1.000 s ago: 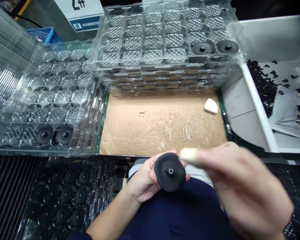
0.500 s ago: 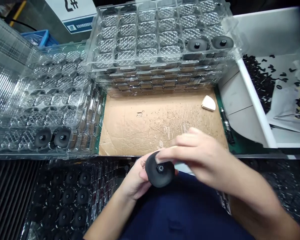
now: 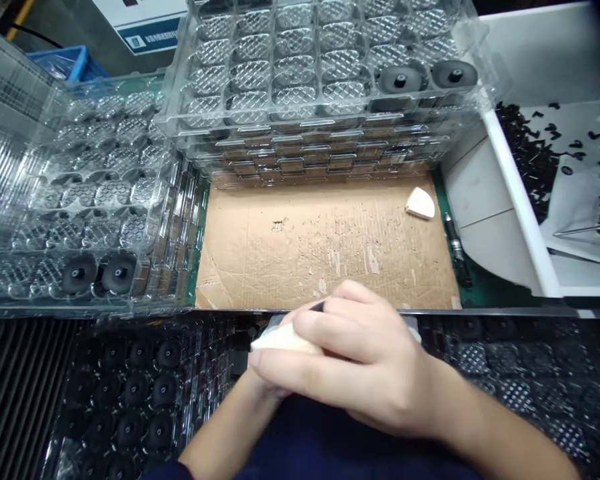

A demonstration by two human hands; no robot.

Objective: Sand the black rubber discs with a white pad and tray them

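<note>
My right hand (image 3: 360,360) lies over my left hand (image 3: 265,377), shut on a cream wedge sponge (image 3: 283,340) whose tip sticks out to the left. Only a thin dark edge of the black rubber disc (image 3: 317,306) shows between the fingers; the rest is hidden. My left hand sits beneath, mostly covered, and appears to cradle the disc. Both hands are just in front of the near edge of a cardboard sheet (image 3: 325,253). A second cream wedge sponge (image 3: 420,203) lies on the cardboard at the far right.
Stacked transparent blister trays (image 3: 260,100) stand behind the cardboard, and another stack (image 3: 80,200) stands to the left, both holding a few black discs (image 3: 400,79). A lower tray (image 3: 145,393) holds several discs. A white bin (image 3: 545,200) of small black parts stands right, beside a pen (image 3: 455,250).
My right hand has moved down and left to cover the disc and my left hand. The disc's face no longer shows, and the sponge now sticks out on the left.
</note>
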